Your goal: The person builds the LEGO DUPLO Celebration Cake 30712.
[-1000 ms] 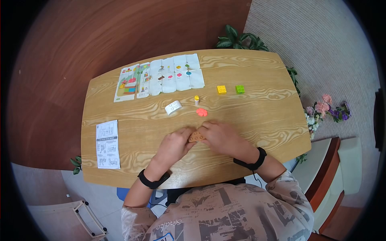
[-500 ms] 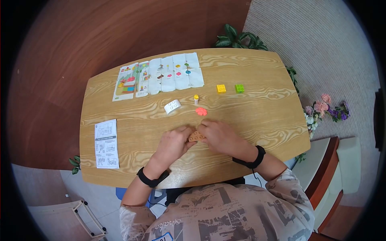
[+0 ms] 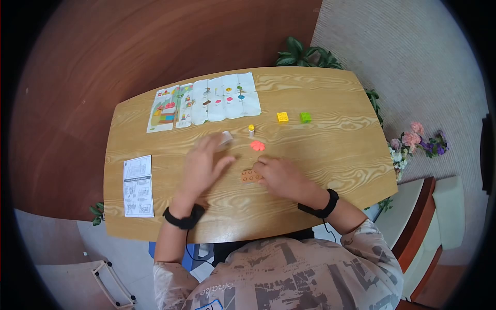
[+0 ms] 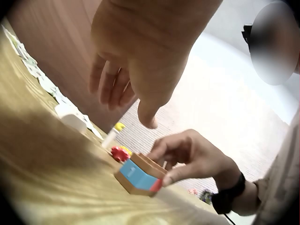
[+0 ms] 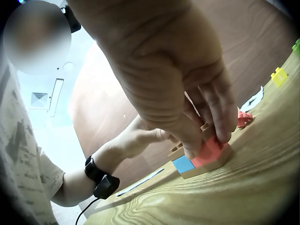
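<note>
- On the pale wood-grain tabletop (image 3: 341,160), just in front of the person, stands the brown, blue and red plastic brick stack (image 3: 250,176), studs upward.
- I see the right grip (image 3: 281,180), a bare hand, pinching that stack at its red end; the left grip (image 3: 200,164) is released, fingers loosely extended near the white arched studded brick (image 3: 226,137).
- I judge the step to be assembly: one hand steadies the stack while the other goes for a part.
- My next move would call for fingers on the white brick's sides, a lift past the white peg with a yellow top (image 3: 251,131) and the coral flower-shaped piece (image 3: 257,145), then lining up studs.
- Writing: I read what looks like "Shake" on the patterned shirt (image 3: 289,268); print on the coloured paper sheet (image 3: 222,112) and black-and-white paper sheet (image 3: 138,186) is too small for me.
</note>
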Demonstrator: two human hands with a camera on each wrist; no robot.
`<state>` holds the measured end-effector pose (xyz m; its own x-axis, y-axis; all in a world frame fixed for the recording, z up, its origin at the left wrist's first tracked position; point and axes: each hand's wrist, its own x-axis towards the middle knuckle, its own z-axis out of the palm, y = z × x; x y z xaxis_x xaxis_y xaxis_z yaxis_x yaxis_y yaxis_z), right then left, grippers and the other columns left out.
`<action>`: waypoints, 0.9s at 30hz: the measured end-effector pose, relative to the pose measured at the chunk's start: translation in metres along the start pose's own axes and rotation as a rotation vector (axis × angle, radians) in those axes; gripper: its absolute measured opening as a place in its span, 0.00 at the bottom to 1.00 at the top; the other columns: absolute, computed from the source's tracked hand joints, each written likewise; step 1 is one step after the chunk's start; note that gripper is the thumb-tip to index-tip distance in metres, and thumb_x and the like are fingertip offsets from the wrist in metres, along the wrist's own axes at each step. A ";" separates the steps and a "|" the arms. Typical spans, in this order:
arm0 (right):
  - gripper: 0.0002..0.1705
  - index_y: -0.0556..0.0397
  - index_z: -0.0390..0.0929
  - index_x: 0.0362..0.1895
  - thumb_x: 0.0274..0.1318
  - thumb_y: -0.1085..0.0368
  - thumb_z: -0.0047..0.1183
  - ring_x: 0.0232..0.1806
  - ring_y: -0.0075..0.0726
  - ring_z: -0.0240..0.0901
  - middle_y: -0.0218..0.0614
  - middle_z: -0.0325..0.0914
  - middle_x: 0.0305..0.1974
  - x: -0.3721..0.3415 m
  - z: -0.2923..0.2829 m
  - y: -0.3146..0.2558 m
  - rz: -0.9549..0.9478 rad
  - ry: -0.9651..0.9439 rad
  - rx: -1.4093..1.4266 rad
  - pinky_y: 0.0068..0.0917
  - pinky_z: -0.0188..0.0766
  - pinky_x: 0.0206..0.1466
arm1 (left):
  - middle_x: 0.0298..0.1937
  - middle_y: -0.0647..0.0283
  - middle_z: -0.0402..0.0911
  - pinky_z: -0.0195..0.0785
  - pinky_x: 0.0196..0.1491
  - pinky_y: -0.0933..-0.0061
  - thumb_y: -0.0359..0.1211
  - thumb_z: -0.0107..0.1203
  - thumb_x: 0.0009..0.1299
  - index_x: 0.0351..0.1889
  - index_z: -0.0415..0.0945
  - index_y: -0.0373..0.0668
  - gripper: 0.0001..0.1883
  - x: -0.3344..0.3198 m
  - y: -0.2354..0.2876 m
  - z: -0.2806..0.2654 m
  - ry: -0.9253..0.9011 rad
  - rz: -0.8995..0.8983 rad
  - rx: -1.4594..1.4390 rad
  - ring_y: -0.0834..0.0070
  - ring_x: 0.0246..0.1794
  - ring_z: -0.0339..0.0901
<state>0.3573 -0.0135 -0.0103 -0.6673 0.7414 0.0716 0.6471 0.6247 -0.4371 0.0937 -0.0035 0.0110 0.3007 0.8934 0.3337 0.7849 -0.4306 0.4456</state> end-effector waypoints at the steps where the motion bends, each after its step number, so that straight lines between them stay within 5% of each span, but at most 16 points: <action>1: 0.17 0.54 0.80 0.46 0.57 0.64 0.70 0.50 0.56 0.83 0.41 0.81 0.47 0.001 -0.001 -0.002 0.011 -0.018 -0.002 0.48 0.81 0.52 | 0.69 0.46 0.80 0.72 0.69 0.50 0.44 0.72 0.70 0.72 0.75 0.40 0.34 0.002 -0.006 0.001 0.027 -0.007 0.065 0.44 0.68 0.77; 3: 0.16 0.56 0.80 0.46 0.56 0.64 0.70 0.49 0.56 0.84 0.44 0.82 0.45 0.001 -0.005 -0.004 -0.022 -0.015 -0.020 0.48 0.82 0.50 | 0.72 0.46 0.77 0.71 0.71 0.50 0.44 0.71 0.71 0.74 0.72 0.40 0.36 0.008 -0.022 0.012 0.086 -0.010 0.194 0.44 0.70 0.75; 6: 0.16 0.56 0.81 0.45 0.56 0.64 0.70 0.47 0.57 0.85 0.45 0.83 0.44 0.000 -0.003 0.002 -0.063 0.039 -0.030 0.49 0.83 0.49 | 0.76 0.50 0.74 0.72 0.71 0.52 0.42 0.71 0.71 0.76 0.69 0.42 0.38 0.007 -0.032 0.022 -0.144 -0.118 0.195 0.47 0.72 0.74; 15: 0.19 0.56 0.80 0.47 0.55 0.63 0.71 0.48 0.58 0.84 0.46 0.83 0.45 0.001 -0.005 0.000 -0.027 -0.003 0.010 0.50 0.82 0.49 | 0.55 0.50 0.87 0.78 0.56 0.51 0.34 0.71 0.69 0.58 0.83 0.38 0.21 0.009 -0.026 0.025 -0.131 -0.195 0.141 0.49 0.56 0.84; 18: 0.22 0.57 0.80 0.50 0.55 0.62 0.72 0.49 0.60 0.83 0.48 0.83 0.47 0.000 -0.002 0.005 -0.029 0.006 0.066 0.51 0.81 0.51 | 0.53 0.49 0.87 0.79 0.55 0.52 0.32 0.70 0.69 0.58 0.84 0.39 0.19 0.006 -0.011 0.012 -0.036 -0.154 0.030 0.47 0.52 0.85; 24: 0.34 0.51 0.79 0.65 0.58 0.50 0.72 0.53 0.57 0.82 0.45 0.83 0.54 -0.008 -0.023 0.010 0.010 0.193 0.146 0.49 0.79 0.55 | 0.53 0.49 0.87 0.80 0.58 0.56 0.29 0.70 0.68 0.60 0.84 0.39 0.21 -0.013 0.045 0.004 -0.125 0.084 -0.287 0.48 0.51 0.85; 27: 0.32 0.50 0.80 0.63 0.59 0.50 0.72 0.52 0.56 0.83 0.44 0.84 0.51 -0.008 -0.031 0.008 0.034 0.126 0.115 0.48 0.80 0.54 | 0.50 0.55 0.85 0.81 0.48 0.57 0.30 0.70 0.68 0.59 0.83 0.42 0.20 -0.019 0.050 0.013 -0.162 0.099 -0.259 0.53 0.46 0.86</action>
<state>0.3788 -0.0066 0.0140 -0.5898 0.7908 0.1639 0.6170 0.5722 -0.5403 0.1343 -0.0406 0.0165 0.4675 0.8454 0.2585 0.5897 -0.5161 0.6212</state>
